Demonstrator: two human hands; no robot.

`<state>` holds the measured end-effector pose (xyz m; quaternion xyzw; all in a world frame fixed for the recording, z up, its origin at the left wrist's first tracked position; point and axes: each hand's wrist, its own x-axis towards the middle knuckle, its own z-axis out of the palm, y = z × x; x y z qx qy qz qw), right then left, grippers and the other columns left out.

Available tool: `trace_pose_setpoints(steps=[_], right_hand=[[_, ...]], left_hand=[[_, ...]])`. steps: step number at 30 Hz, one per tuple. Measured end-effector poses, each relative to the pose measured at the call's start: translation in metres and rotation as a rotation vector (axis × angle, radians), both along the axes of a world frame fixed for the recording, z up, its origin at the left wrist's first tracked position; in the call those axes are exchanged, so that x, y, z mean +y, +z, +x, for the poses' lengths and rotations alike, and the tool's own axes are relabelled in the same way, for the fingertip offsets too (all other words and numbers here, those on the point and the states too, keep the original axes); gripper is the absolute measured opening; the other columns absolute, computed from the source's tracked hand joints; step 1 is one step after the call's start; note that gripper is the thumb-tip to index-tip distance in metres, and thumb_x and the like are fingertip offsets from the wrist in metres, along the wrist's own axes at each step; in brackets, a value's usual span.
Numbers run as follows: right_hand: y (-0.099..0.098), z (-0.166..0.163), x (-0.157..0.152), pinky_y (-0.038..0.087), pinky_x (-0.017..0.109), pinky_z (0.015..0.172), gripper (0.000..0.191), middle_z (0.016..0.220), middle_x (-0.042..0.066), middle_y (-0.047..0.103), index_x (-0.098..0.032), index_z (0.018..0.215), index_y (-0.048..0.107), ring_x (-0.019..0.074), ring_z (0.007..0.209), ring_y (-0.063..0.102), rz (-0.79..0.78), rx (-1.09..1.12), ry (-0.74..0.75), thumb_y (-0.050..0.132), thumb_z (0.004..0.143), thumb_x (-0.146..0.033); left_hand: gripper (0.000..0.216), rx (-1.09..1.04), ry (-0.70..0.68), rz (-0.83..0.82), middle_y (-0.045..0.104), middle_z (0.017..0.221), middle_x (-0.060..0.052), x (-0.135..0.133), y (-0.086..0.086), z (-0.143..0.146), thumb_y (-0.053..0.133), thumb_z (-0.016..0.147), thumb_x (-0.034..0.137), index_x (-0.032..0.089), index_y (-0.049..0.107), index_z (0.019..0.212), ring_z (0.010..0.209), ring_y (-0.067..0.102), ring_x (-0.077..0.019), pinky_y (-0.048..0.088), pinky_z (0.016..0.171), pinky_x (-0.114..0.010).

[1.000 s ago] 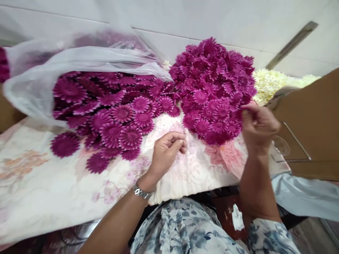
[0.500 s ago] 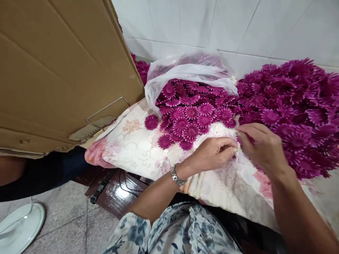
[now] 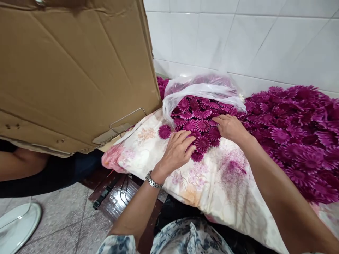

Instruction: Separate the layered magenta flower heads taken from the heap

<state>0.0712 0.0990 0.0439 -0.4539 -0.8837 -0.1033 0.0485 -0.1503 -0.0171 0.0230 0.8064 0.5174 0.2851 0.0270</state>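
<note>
Purple artificial flower heads (image 3: 203, 144) spill out of a clear plastic bag (image 3: 203, 90) onto a floral cloth. My left hand (image 3: 178, 150) lies at the near left edge of this heap with its fingers spread, touching the flowers. At the heap's right side my right hand (image 3: 230, 127) reaches in with fingers extended, its fingertips on the flower heads. Nothing shows held in either hand, though the flowers partly hide the right fingertips. One loose flower head (image 3: 164, 131) sits alone left of the heap.
A larger mound of purple flowers (image 3: 299, 137) lies on the right. Purple crumbs (image 3: 234, 167) dust the cloth (image 3: 150, 155). A cardboard box (image 3: 79, 77) with a wire handle stands left, beside another person's arm (image 3: 29, 160). White tiles (image 3: 212, 35) line the back.
Both hands were pinched close together over the cloth. They have separated and moved up and left onto the flower heap, fingers opened. The camera view has also shifted.
</note>
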Motion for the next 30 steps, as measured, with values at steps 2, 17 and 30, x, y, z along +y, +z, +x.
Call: trace_pose_setpoints(steps=[2,17,30], right_hand=[[-0.004,0.002,0.000,0.039,0.035,0.085,0.038,0.108,0.011,0.067,-0.016,0.117,0.060,0.0229,0.095,0.058,0.084,0.066,-0.012,0.036,0.089,-0.021],[0.001,-0.012,-0.086,0.055,0.030,0.072,0.028,0.097,0.005,0.069,-0.019,0.109,0.051,0.0138,0.081,0.066,-0.611,1.270,0.061,0.053,0.083,-0.029],[-0.010,0.061,-0.176,0.052,0.031,0.077,0.051,0.093,0.008,0.071,-0.015,0.136,0.040,0.0182,0.080,0.065,0.160,0.520,-0.222,0.043,0.091,-0.036]], left_hand=[[0.033,-0.001,0.034,-0.005,0.055,0.128,-0.012,0.006,-0.001,-0.011,0.046,0.087,0.027,0.016,0.059,0.116,0.121,0.046,-0.0257,0.036,0.102,-0.045],[0.034,-1.562,-0.254,-0.827,0.064,0.103,-0.005,0.005,0.014,0.056,0.059,0.079,0.038,0.020,0.059,0.108,0.091,0.060,-0.0134,0.048,0.081,-0.026],[0.012,-1.605,-0.167,-0.980,0.064,0.070,-0.002,-0.013,0.009,0.145,0.062,0.072,0.023,0.014,0.064,0.081,0.058,0.057,-0.0094,0.046,0.055,-0.021]])
